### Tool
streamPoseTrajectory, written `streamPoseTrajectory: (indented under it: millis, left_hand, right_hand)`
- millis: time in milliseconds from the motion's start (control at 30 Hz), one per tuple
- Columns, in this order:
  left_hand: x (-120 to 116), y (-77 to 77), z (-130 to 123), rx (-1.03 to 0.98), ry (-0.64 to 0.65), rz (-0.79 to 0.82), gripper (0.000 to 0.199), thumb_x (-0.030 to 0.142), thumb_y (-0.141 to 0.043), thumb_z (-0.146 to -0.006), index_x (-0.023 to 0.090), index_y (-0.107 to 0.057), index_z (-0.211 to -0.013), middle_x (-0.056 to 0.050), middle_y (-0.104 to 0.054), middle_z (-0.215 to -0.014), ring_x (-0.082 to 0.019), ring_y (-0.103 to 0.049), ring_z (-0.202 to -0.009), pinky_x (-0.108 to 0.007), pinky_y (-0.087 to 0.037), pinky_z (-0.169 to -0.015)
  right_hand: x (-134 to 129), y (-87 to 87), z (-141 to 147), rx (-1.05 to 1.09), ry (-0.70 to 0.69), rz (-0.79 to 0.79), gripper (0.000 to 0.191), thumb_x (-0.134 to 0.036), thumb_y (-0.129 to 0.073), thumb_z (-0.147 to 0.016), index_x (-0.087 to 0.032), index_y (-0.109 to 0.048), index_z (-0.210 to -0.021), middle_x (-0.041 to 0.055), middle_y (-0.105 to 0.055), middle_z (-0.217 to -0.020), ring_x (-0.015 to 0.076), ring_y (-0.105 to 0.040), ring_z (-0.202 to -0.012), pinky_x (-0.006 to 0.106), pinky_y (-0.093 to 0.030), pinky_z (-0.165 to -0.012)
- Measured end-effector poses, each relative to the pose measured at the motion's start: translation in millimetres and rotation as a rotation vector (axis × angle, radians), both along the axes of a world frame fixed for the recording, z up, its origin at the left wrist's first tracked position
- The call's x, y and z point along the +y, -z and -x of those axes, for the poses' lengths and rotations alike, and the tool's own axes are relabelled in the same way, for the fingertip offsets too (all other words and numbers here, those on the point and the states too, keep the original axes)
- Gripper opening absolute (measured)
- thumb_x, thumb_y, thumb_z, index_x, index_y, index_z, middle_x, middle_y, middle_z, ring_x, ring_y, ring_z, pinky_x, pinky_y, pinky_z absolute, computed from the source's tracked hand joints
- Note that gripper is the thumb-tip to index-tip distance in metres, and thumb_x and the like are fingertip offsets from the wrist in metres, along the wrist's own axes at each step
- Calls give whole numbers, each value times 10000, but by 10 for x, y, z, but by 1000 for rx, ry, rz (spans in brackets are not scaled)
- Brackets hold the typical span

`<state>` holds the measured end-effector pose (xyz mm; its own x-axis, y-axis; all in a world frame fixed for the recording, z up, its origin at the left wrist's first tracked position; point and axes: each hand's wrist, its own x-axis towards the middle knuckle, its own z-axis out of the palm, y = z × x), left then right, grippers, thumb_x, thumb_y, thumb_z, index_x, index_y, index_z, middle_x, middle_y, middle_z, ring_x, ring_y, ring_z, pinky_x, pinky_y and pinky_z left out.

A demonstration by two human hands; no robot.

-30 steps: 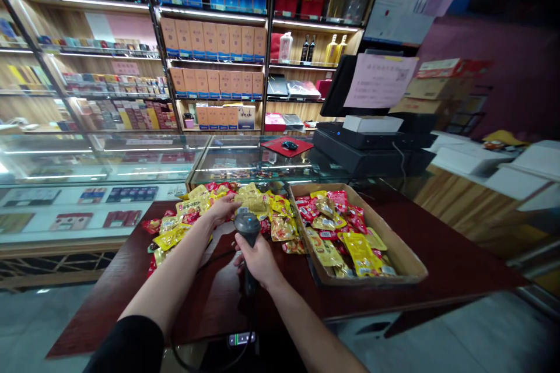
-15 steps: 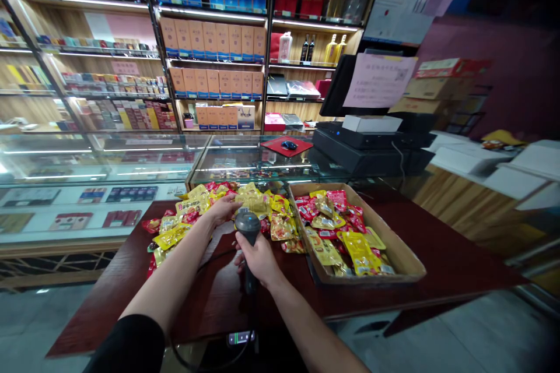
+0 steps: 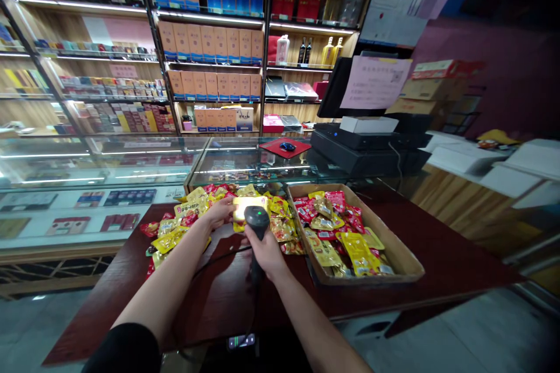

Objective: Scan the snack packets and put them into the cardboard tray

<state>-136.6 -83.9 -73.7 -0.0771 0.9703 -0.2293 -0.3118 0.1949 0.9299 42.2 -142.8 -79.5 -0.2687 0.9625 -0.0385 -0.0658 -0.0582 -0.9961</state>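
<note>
My right hand (image 3: 268, 253) is wrapped round a black barcode scanner (image 3: 257, 220), held upright with a small green light on its top. The scanner's bright light falls on a yellow snack packet (image 3: 245, 205) just beyond it. My left hand (image 3: 221, 213) pinches that packet at its left edge. Around and behind both hands lies a heap of yellow and red snack packets (image 3: 192, 207). To the right stands a shallow cardboard box (image 3: 409, 268) filled with similar packets (image 3: 326, 215).
The dark red table (image 3: 280, 309) meets a glass display counter (image 3: 149, 157). A black cable (image 3: 219, 257) runs across the tabletop. On the counter are a mouse (image 3: 287, 146) on a red mat and a monitor (image 3: 336, 90). Shelves with boxed goods (image 3: 214, 41) line the wall.
My left hand has taken hold of a yellow packet from the heap. The scanner has shifted slightly right, and its light now shines brightly on the packet; its top light turned from blue to green.
</note>
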Motion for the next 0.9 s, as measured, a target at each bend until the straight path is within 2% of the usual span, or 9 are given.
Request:
streamPoseTrajectory:
  millis: [33,100,167,233,333,467,633,767,900]
  left_hand:
    - [-20,-11,14,-12,20,-6,285,119,-783,-634,148,-591,-843,-18,-666,-712,-141,-656,-603,-245,-552,-548]
    - [-59,-42,48,-24,71,-27,305,133,-787,-637,150,-576,-857,-30,-681,-780,-149,-674,-657,-263,-573,-592]
    - [-90,-81,79,-31,109,-43,322,149,-791,-640,148,-573,-876,-46,-694,-844,-161,-686,-704,-282,-586,-630]
    - [-105,-118,98,-29,144,-35,348,156,-796,-642,150,-574,-911,-58,-700,-891,-179,-695,-749,-310,-596,-663]
    - [-92,-163,75,-22,163,-4,378,137,-796,-648,159,-574,-953,-59,-702,-900,-198,-701,-789,-340,-605,-685]
    - [4,-250,-127,-64,165,41,313,99,-765,-684,164,-579,-927,-47,-695,-861,-193,-702,-786,-360,-609,-720]
    - [292,-459,-746,-118,191,62,176,51,-686,-748,152,-585,-851,-41,-681,-840,-166,-688,-759,-370,-611,-734]
    - [580,-610,-1454,-100,283,57,151,62,-680,-759,137,-617,-873,-70,-688,-887,-177,-683,-784,-348,-612,-707]
    - [744,-637,-2158,-79,372,100,147,57,-637,-787,114,-620,-922,-90,-688,-872,-177,-675,-748,-355,-609,-678]
  right_hand:
    - [78,-50,-47,-16,89,-71,490,-557,-656,-721,-182,-599,-1032,83,-707,-915,236,-691,-792,324,-570,-651]
    - [252,-144,-135,-58,228,-195,468,-526,-662,-728,-176,-636,-1038,95,-699,-1043,253,-643,-1021,359,-511,-893]
    - [412,-214,-195,-70,242,-184,450,-523,-656,-730,-176,-663,-1016,85,-708,-1029,247,-630,-1048,374,-469,-958]
    - [533,-254,-220,-44,219,-95,445,-528,-665,-715,-173,-678,-982,77,-717,-964,238,-651,-970,376,-504,-900]
    - [638,-279,-233,64,192,69,447,-518,-704,-676,-171,-675,-956,71,-708,-926,210,-666,-805,350,-566,-713]
    - [743,-333,-400,205,205,167,426,-460,-755,-645,-156,-660,-929,56,-697,-875,157,-645,-643,301,-566,-585]
    - [905,-520,-1004,308,290,165,375,-404,-769,-652,-148,-653,-899,46,-697,-808,160,-651,-626,290,-570,-554]
    - [962,-670,-1652,343,431,139,352,-388,-769,-663,-158,-648,-901,36,-697,-757,160,-644,-612,283,-570,-534]
    - [904,-669,-2271,326,568,111,362,-400,-759,-675,-138,-643,-897,78,-717,-785,181,-662,-608,297,-571,-547]
